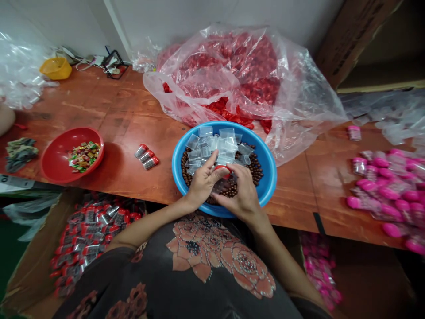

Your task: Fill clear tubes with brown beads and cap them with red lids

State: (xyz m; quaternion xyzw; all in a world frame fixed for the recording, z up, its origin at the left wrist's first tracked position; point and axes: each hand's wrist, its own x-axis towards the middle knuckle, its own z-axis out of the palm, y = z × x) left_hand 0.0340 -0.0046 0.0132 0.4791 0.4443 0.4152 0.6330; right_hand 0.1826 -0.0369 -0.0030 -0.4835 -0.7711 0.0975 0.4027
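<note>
Over the blue basin [175, 170], my left hand [202, 184] and my right hand [244, 190] come together around a small clear plastic container with a red cap [222, 167]. The left thumb lies across the cap, with its index finger stretched up behind. My right fingers curl around the other side, and the hands partly hide the container's body. Inside the basin, clear empty containers [227, 144] lie on top of small round brown balls [255, 170]. Three filled red-capped containers [146, 156] rest on the table to the left.
Behind the basin lies a large clear bag [299, 102] of red caps [259, 71]. A red bowl [55, 157] with wrapped sweets [84, 157] sits left. Pink-capped containers [392, 186] are heaped right. Below the wooden table [129, 97], a carton [36, 257] holds red-capped containers [89, 239].
</note>
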